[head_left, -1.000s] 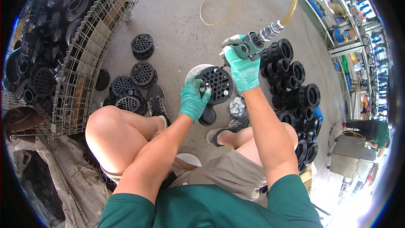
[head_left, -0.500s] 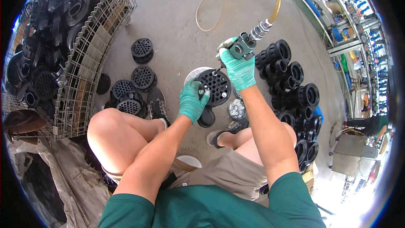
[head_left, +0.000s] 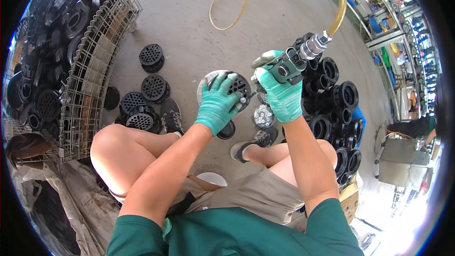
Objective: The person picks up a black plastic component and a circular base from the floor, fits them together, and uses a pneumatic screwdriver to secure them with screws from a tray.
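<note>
My left hand (head_left: 218, 103), in a green glove, lies with fingers spread across a round black perforated cover (head_left: 241, 86). The cover sits on a white round surface (head_left: 202, 89) and is partly hidden by the fingers. My right hand (head_left: 280, 96), also gloved, is wrapped round a dark green air screwdriver (head_left: 286, 68). The driver is tilted, its bit pointing at a bright screw (head_left: 243, 100) at the cover's lower right edge; whether the tip touches it I cannot tell. A black rounded part (head_left: 226, 130) shows below the cover.
A tub of small metal hardware (head_left: 264, 116) stands by my right shoe. Black ring-shaped fittings (head_left: 343, 96) are stacked at the right. Perforated covers (head_left: 154, 87) stand at the left beside a wire cage (head_left: 97, 42) of black parts. A yellowish hose (head_left: 340, 4) trails from the driver.
My left hand has shifted from the cover's lower left edge to lie over its top. The driver has moved right, its bit going from the cover's upper part to its lower right edge.
</note>
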{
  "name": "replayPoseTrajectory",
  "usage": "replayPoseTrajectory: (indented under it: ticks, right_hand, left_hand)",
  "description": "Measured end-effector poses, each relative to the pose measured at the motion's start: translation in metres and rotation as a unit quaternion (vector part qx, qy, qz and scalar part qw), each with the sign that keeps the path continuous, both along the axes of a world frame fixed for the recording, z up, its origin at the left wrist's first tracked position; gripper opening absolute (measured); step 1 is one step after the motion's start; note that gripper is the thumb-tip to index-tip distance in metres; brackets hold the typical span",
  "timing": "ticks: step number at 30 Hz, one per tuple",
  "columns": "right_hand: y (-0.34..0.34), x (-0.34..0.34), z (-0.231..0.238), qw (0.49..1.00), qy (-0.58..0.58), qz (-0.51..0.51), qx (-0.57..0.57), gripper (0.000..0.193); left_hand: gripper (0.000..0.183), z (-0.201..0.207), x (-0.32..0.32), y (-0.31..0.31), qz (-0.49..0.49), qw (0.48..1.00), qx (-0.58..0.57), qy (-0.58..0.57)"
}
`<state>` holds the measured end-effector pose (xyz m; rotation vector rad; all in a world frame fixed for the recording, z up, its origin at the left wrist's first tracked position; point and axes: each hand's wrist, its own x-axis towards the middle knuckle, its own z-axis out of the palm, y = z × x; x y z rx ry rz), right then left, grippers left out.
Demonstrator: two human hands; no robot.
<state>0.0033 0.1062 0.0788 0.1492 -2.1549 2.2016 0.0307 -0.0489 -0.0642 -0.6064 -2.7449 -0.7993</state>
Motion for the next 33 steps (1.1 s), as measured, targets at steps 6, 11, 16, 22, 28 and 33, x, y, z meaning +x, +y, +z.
replayPoseTrajectory:
  ticks: [6,11,16,22,28,33]
  right_hand:
    - [0.015,0.002,0.004,0.999,0.035,-0.023,0.016,0.030]
    - [0.025,0.004,0.002,0.999,0.038,-0.030,0.002,0.029]
    - [0.031,-0.003,-0.001,0.999,0.007,-0.039,-0.004,0.028]
    - [0.078,-0.011,-0.016,0.955,-0.203,0.034,-0.212,0.030]
    - [0.081,0.010,-0.040,0.878,-0.276,0.005,-0.391,0.033]
    - [0.059,0.018,-0.033,0.904,-0.237,0.034,-0.356,0.046]
  left_hand:
    - [0.019,0.011,-0.013,0.017,-0.003,0.995,-0.041,-0.095]
    - [0.018,0.012,-0.010,0.020,0.004,0.996,-0.051,-0.067]
    - [0.018,0.012,-0.012,0.018,0.008,0.995,-0.051,-0.086]
    - [0.021,0.015,-0.012,0.015,-0.018,0.994,-0.045,-0.099]
    - [0.034,0.072,-0.015,0.025,-0.039,0.912,0.269,-0.306]
    - [0.081,0.120,0.003,0.055,-0.137,0.874,0.254,-0.391]
